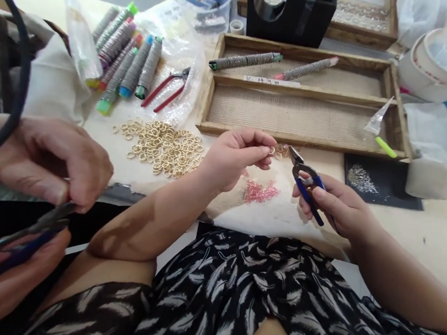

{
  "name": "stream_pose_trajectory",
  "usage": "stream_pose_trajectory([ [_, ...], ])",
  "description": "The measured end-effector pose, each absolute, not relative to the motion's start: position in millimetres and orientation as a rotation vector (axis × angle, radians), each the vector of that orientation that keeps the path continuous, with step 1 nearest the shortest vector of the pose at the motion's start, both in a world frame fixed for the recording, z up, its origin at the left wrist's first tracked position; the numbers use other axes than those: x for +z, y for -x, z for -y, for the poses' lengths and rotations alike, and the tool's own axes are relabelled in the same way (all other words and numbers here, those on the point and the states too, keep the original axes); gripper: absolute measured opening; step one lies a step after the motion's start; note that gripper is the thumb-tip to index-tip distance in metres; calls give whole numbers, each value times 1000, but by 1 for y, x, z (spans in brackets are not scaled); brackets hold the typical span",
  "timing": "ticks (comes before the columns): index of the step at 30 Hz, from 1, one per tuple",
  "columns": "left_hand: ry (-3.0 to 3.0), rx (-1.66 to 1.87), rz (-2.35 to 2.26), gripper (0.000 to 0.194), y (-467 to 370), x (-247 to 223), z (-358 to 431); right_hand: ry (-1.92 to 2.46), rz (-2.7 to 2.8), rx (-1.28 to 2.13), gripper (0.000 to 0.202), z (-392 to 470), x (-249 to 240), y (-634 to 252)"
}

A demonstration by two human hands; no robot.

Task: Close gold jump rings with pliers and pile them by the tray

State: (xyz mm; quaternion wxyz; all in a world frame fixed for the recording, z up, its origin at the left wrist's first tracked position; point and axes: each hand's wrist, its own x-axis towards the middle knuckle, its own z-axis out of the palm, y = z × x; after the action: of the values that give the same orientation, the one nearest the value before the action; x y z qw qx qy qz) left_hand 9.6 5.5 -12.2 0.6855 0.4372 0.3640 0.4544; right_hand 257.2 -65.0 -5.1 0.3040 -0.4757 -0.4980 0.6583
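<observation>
Left hand [236, 155] pinched shut on small gold rings [278, 150], held above the cloth [282, 214] near the tray [304, 138]. Right hand [337, 203] closed round blue pliers [304, 182], tips just beside the rings. Loose pinch or slipped tips: likely drop among pink beads [260, 190]. Co-worker's hands far left, apart.

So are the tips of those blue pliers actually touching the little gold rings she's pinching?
Cannot tell. In the head view the pliers in the right hand point at the gold rings pinched by the left hand, but the meeting point is too small.
</observation>
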Motion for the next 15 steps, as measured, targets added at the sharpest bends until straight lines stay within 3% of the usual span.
stream_pose_trajectory([
  [5,-1050,1083,-822,23,-9,-14,1,1267,1297,1757,38,65,-5,-255],
  [15,-1647,1208,-993,8,-6,-18,8,1192,1334,1777,39,67,-6,-258],
])
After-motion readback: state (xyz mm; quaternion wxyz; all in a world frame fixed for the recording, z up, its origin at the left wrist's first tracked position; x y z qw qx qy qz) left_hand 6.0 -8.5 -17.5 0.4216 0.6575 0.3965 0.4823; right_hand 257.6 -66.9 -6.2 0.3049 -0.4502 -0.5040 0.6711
